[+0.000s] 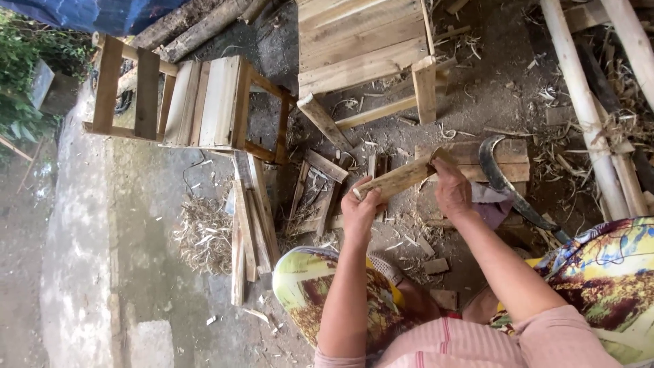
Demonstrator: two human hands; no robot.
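Note:
I hold a short flat wooden slat [398,179] in both hands, tilted up to the right above the ground. My left hand [359,212] grips its lower left end. My right hand [452,191] grips its upper right end. A curved dark blade with a handle [504,184] lies just right of my right hand, resting on a wooden block [507,160]. My knees in patterned cloth [306,286] frame the hands from below.
A small wooden chair [197,102] lies on its side at upper left. A wooden crate-like frame [368,41] stands at the top centre. Loose slats [252,211], wood shavings [204,235] and offcuts litter the dirt. Pale poles [586,102] run along the right.

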